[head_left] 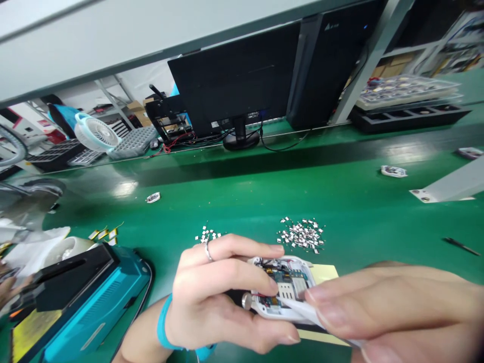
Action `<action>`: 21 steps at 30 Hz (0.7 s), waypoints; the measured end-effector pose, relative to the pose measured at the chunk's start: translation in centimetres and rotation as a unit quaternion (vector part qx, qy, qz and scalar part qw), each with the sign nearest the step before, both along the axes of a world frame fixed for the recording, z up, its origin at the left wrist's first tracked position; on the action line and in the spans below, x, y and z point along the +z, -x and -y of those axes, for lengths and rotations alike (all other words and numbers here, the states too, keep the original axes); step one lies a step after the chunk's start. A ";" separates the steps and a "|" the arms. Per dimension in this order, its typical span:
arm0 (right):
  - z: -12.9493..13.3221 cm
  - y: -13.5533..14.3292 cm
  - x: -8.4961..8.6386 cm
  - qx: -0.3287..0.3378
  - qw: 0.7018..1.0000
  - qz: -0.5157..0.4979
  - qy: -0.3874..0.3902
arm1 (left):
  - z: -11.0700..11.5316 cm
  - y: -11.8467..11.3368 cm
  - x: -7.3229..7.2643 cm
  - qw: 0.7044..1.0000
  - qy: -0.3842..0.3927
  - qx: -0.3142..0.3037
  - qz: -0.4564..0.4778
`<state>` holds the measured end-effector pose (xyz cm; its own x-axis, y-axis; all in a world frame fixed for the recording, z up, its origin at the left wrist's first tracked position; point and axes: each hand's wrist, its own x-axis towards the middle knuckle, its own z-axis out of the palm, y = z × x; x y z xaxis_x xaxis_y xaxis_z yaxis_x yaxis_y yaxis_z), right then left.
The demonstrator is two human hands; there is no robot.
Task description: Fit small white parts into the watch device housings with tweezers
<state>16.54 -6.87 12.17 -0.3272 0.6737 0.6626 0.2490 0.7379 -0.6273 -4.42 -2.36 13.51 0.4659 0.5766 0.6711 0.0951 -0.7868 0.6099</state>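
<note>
Two hands are at work, the left hand (223,297) and the right hand (397,307), over one small open device (282,287). One ring (207,252) sits on a finger and one blue wristband (163,325) on the left wrist. On the green bench (245,201) lie two heaps of tiny metal parts, a big heap (301,235) and a small heap (207,235), too many to count. Behind stand one monitor (236,80) and one white fan (96,133). One teal tool (86,302) lies at the left.

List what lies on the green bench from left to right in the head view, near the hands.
Teal device → left hand → white open gadget → right hand; behind: small parts cluster → larger parts pile.
</note>
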 end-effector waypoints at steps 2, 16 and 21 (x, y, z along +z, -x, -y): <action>-0.3 0.0 0.7 0.058 0.997 0.040 -0.035 | 0.0 0.0 0.0 1.000 0.000 -0.004 -0.002; -0.5 0.4 2.3 0.063 0.997 0.024 -0.042 | -0.1 -0.1 0.2 1.000 -0.005 -0.016 0.003; -0.2 0.7 2.9 0.053 0.998 0.011 -0.013 | -0.2 -0.1 0.2 1.000 -0.013 -0.016 -0.003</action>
